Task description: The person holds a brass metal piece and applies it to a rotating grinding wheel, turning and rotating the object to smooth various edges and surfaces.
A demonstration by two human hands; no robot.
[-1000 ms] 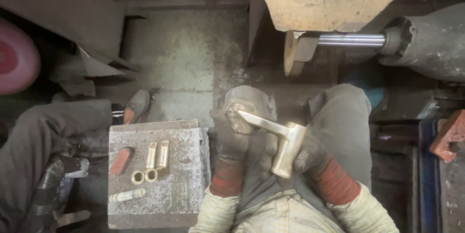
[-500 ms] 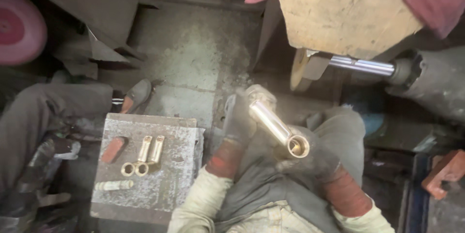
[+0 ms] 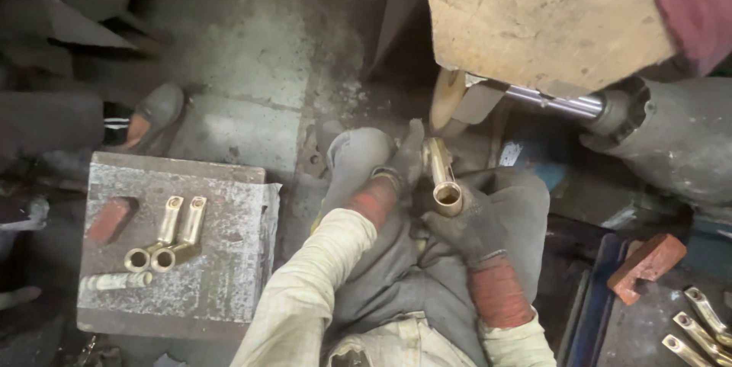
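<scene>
Our gloved right hand [image 3: 469, 226] is clamped round the open end of a brass tube [image 3: 442, 176], which a second ago lay crosswise and now points its mouth up at us; our left hand [image 3: 404, 165] closes on its far end over our lap; beyond, two like tubes [image 3: 171, 233] rest on the grey block [image 3: 221, 260]; farther, a steel shaft [image 3: 553, 102].
</scene>
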